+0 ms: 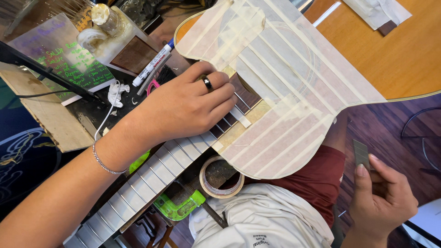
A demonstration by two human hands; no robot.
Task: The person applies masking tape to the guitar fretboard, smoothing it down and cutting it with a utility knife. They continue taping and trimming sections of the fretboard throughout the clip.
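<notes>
One acoustic guitar with an orange wooden body (395, 55) lies across the desk (41, 115) and the person's lap, its masked top covered in pale tape strips; its taped fretboard neck (151, 172) runs long from 7 o'clock up to 1 o'clock. The left hand (183, 108), palm down with one dark ring, presses curled fingers on the frets. The right hand (381, 197), at 4 o'clock, pinches one small grey metal blade (361, 154) upright. One tape roll (223, 177) sits beneath the neck.

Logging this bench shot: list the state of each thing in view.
Guitar: top masked with tape strips.
Fretboard: taped between frets.
Left hand: pressing on fretboard.
Right hand: pinching a small grey block.
Tape roll: lying flat.
Marker: capped.
</notes>
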